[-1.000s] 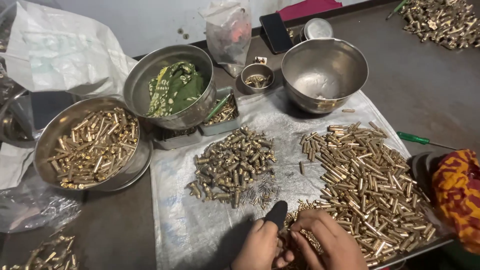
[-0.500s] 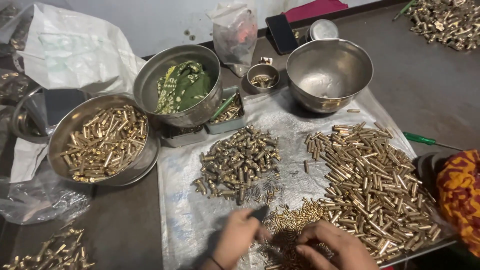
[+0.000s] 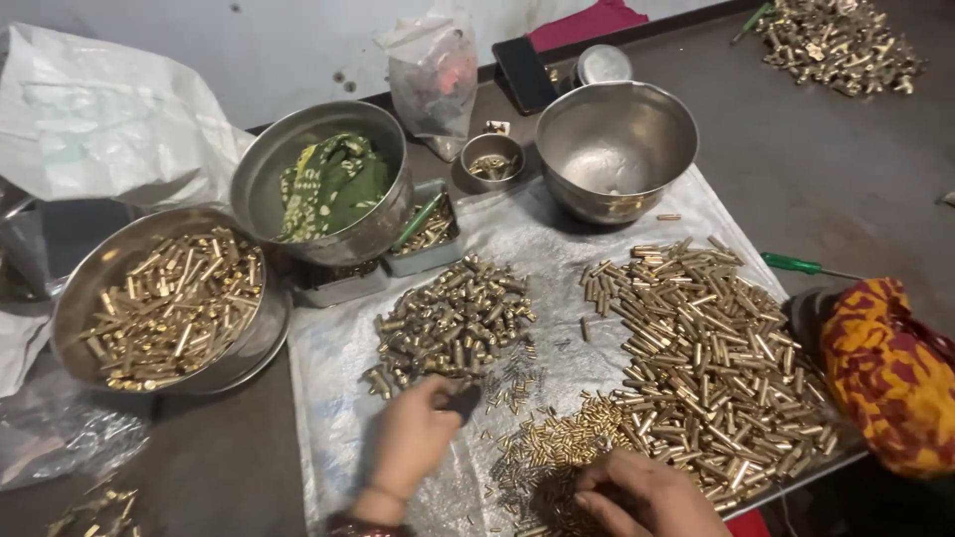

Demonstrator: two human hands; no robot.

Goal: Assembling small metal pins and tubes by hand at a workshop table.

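At the bottom of the frame the left hand [image 3: 413, 447] rests on a crinkled plastic sheet [image 3: 338, 398], its fingers curled around a small dark object [image 3: 464, 401] that is mostly covered by the hand, so its kind is hard to make out. The hand sits at the lower edge of a heap of short dull brass pieces [image 3: 453, 323] in the middle of the sheet. The right hand [image 3: 637, 494] is at the lower right, partly cut off by the bottom edge; its fingers are bent down into a small scatter of thin shiny brass pins [image 3: 547, 452], and I cannot tell whether they pinch anything. Just right of it spreads a large pile of longer brass tubes [image 3: 716, 348].

At the left a wide steel bowl [image 3: 90, 288] holds more brass tubes. Behind it, a deeper steel bowl [image 3: 264, 189] contains a green patterned cloth [image 3: 333, 184]. A small tray [image 3: 428, 254] with a green-handled tool sits beside that bowl, partly hidden under its rim. An empty-looking steel bowl [image 3: 617, 149] stands at the upper middle, with a tiny steel cup [image 3: 492, 159] to its left. A green screwdriver [image 3: 796, 265] lies on the dark table [image 3: 846, 179] at the right, near a red and yellow cloth [image 3: 885, 373] cut off by the frame edge. Another brass heap [image 3: 841, 45] lies at the upper right, too blurred to sort.
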